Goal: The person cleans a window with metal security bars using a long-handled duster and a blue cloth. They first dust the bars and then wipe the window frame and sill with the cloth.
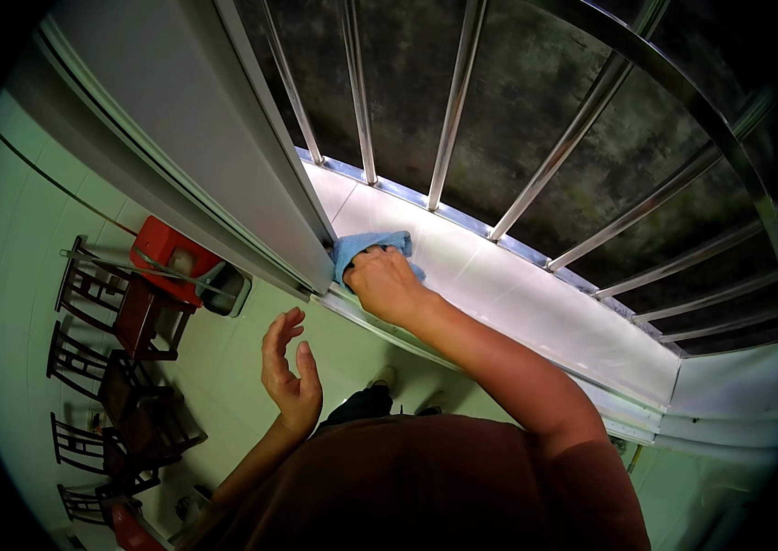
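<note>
My right hand (382, 281) presses a blue cloth (398, 241) onto the white tiled window sill (462, 262), right up against the edge of the sliding window frame (292, 197). Its fingers are curled over the cloth and partly hidden behind the back of the hand. Lower and to the left, my left hand (291, 372) hangs in the air over the floor, holding nothing. Its thumb stands apart from the slightly bent fingers.
Upright metal bars (456, 106) fence the sill's outer side, with darkness beyond. Several dark wooden chairs (118, 386) line the wall at left, near a red plastic item (167, 253). The window track (398, 338) runs along the sill's inner edge.
</note>
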`<state>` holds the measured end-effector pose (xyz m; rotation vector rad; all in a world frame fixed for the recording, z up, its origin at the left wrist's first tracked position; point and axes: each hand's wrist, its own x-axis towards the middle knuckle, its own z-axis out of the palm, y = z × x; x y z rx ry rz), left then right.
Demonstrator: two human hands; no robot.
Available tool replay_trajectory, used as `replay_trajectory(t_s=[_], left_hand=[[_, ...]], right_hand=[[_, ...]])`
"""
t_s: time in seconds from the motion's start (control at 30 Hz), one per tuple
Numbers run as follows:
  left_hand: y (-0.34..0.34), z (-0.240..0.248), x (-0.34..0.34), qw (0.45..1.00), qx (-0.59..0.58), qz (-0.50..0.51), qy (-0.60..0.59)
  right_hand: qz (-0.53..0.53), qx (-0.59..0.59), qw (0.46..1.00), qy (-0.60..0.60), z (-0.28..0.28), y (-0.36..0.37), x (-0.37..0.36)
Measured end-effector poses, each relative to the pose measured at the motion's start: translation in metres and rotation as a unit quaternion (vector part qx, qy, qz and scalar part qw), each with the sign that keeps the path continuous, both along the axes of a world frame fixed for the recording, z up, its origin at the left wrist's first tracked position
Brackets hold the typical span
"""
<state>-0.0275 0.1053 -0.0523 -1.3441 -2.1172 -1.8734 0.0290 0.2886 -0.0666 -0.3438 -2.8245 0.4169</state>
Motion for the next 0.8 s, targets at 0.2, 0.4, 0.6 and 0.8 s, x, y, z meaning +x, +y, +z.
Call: replay_trajectory(t_s=[0.2,0.4,0.6,0.8], left_hand=[[0.017,0.011,-0.010,0.992,-0.017,0.009,0.127],[0.032,0.031,-0.009,0.978,-0.023,0.023,0.207],[0.012,0.025,-0.005,0.979,-0.039,0.056,0.193],[-0.005,0.022,-0.004,0.986,-0.039,0.056,0.149]], right_hand=[[-0.047,0.034,0.986,-0.159,0.013,-0.007,0.072],[-0.085,0.081,0.979,-0.165,0.019,-0.010,0.194],[-0.108,0.007,0.989,-0.103,0.040,0.005,0.195],[-0.028,-0.049,0.998,0.000,0.027,0.001,0.027]])
